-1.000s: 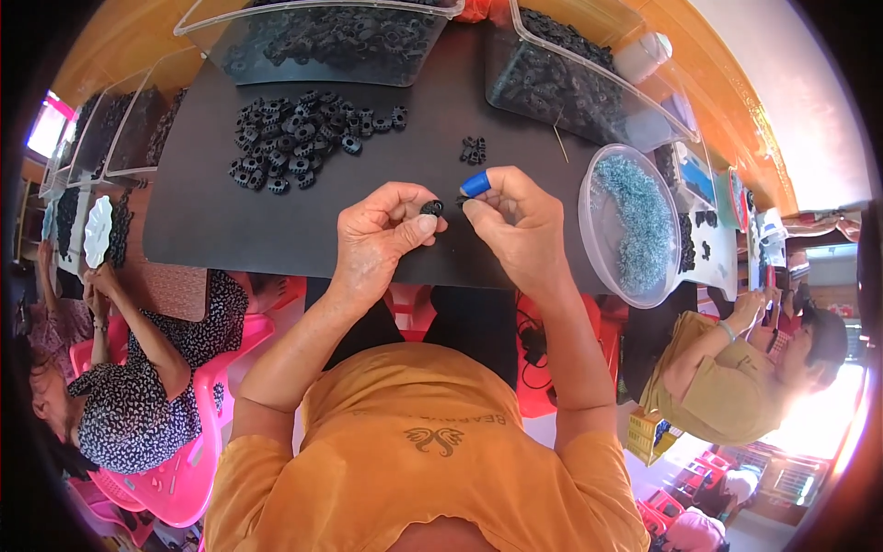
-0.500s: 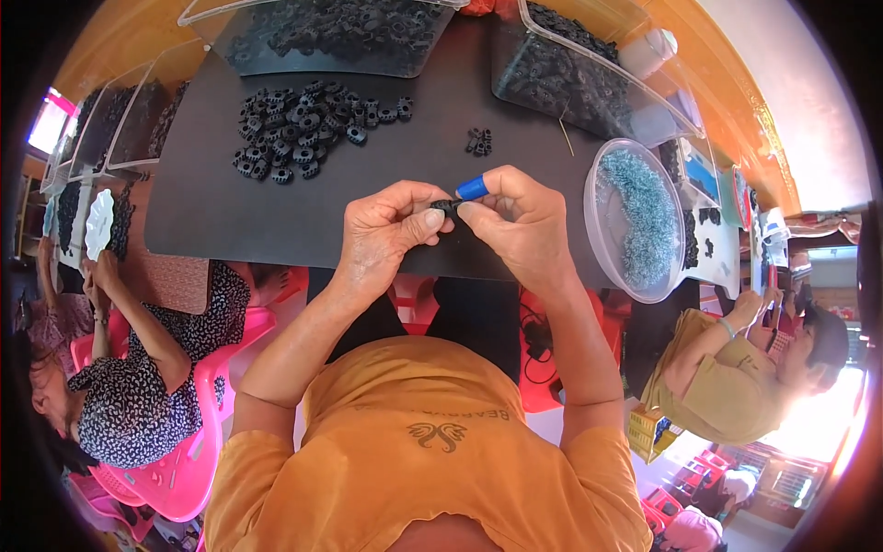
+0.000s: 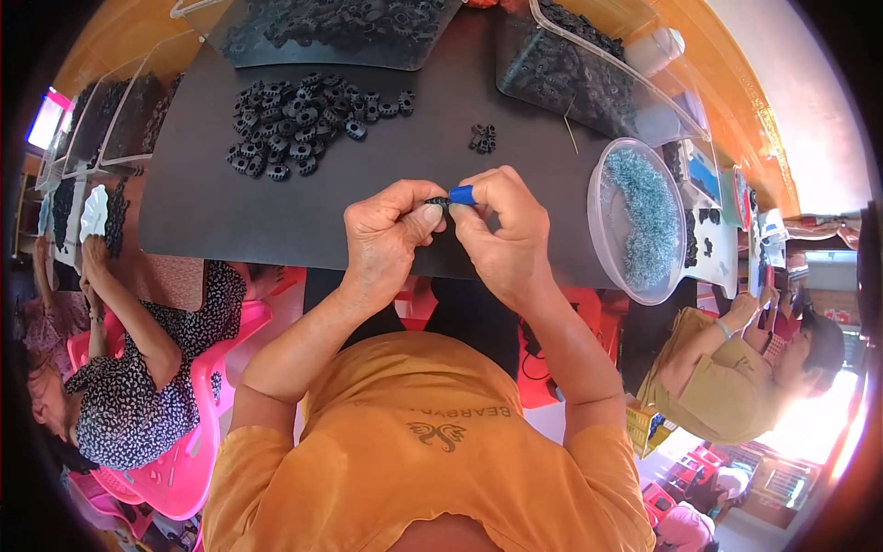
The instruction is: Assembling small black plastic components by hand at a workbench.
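A small black plastic part [image 3: 439,201] is pinched between the thumb and fingers of my left hand [image 3: 391,235], over the near edge of the dark table mat. My right hand [image 3: 504,230] presses its thumb and forefinger against the part's right end; a blue band [image 3: 462,195] wraps that forefinger. My fingertips hide most of the part and anything small the right hand may hold. A heap of black plastic parts [image 3: 294,124] lies on the mat beyond my left hand. Past my right hand is a little cluster of smaller black pieces [image 3: 483,139].
A round clear tub [image 3: 602,230] of small light-blue pieces stands at the right. Clear bins of black parts [image 3: 336,32], [image 3: 570,78] line the far side. A thin stick [image 3: 571,133] leans by the right bin. Co-workers sit left [image 3: 138,405] and right [image 3: 727,377].
My right hand has shifted slightly left and closed in on the black part, its fingers curling tighter. My left hand keeps its pinch. The view has shifted a little.
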Demonstrator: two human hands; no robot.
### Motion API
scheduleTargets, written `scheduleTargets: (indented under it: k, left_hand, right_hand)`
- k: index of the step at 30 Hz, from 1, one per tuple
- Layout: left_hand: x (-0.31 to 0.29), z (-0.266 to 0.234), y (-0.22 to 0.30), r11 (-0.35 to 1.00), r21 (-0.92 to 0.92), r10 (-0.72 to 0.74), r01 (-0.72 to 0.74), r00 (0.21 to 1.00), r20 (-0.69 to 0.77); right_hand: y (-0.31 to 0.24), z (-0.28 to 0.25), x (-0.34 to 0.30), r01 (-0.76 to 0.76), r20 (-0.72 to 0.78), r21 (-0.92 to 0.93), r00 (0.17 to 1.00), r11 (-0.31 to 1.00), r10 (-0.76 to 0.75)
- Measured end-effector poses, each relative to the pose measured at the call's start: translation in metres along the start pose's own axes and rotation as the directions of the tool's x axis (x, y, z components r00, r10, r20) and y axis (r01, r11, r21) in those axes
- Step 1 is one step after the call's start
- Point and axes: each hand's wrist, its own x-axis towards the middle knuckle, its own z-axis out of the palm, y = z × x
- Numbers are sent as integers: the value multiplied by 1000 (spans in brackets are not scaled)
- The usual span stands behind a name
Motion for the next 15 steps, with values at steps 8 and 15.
scheduleTargets:
  k: [8,15]
  left_hand:
    - [1,-3,0,996,88,15,-19,999,51]
    - [3,-3,9,995,104,-16,6,996,93]
  right_hand:
    - [-4,-1,-7,84,-72,-95,993,992,-91]
    - [2,-15,-21,-310,52,221,950,925,306]
